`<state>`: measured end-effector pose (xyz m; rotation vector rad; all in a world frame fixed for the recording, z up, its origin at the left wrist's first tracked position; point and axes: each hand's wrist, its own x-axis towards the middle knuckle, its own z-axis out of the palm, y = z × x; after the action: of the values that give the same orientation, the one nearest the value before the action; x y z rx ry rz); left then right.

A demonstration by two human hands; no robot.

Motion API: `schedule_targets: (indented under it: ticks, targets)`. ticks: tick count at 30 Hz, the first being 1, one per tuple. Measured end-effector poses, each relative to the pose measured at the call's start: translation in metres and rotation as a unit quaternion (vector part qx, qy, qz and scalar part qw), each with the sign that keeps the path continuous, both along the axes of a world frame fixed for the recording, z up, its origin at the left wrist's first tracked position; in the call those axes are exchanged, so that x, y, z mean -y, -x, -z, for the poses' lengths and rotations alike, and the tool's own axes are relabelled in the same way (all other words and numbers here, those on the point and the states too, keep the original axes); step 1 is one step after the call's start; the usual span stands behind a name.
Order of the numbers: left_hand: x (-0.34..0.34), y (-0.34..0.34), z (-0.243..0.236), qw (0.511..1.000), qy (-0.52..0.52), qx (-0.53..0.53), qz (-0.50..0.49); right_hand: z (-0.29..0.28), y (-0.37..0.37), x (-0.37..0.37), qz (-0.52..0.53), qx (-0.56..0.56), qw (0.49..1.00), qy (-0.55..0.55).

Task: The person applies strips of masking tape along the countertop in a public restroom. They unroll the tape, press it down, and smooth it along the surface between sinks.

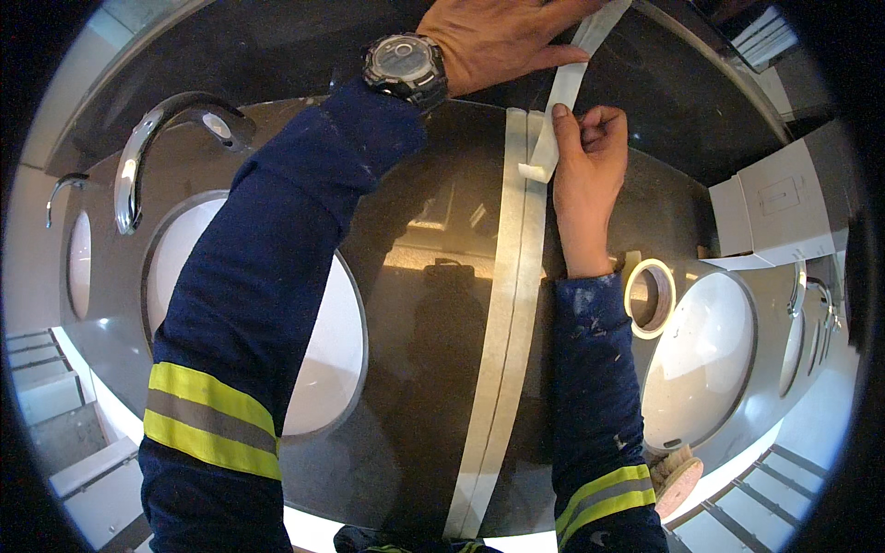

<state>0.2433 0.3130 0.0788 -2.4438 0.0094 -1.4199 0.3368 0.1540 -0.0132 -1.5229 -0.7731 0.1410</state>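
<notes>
My left hand [502, 41] lies with fingers spread on the dark back panel at the top, its thumb at a pale tape strip [572, 74] that runs down from there. My right hand [590, 152] has the lower part of this strip between thumb and curled fingers. Its loose end hangs just over two long strips of tape [507, 323], laid side by side along a seam in the dark, glossy countertop [396, 369]. A yellowish tape roll [664, 297] stands or lies beside my right forearm; which, I cannot tell.
White oval basins [696, 359] are set in the counter at both sides, with chrome taps [129, 184]. White cardboard boxes [788, 198] sit at the back right. A wooden brush [680, 487] lies near the front edge by my right sleeve.
</notes>
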Motion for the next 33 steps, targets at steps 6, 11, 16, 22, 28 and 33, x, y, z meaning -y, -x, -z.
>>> schedule_targets:
  ticks: [6,11,16,22,28,33]
  targets:
    - [-0.001,-0.004,0.000,0.999,-0.020,0.034,0.005,-0.003,0.006,0.000,-0.078,0.044,0.994,-0.063]
    - [0.000,-0.006,0.000,0.999,-0.011,0.041,0.018,0.000,0.000,0.002,-0.081,-0.023,0.995,-0.048]
    - [-0.001,-0.007,0.001,0.999,-0.017,0.041,0.020,0.004,-0.003,0.003,-0.088,-0.081,0.992,-0.048]
    - [0.002,-0.004,-0.001,0.999,-0.013,0.036,0.017,0.007,-0.013,-0.015,-0.104,-0.079,0.990,-0.049]
    - [0.009,0.003,-0.002,0.997,0.018,0.060,0.039,0.014,-0.012,-0.014,-0.074,-0.041,0.996,-0.024]
    - [0.049,0.043,0.030,0.973,0.159,0.162,-0.049,0.013,-0.008,-0.013,-0.053,-0.033,0.998,-0.019]
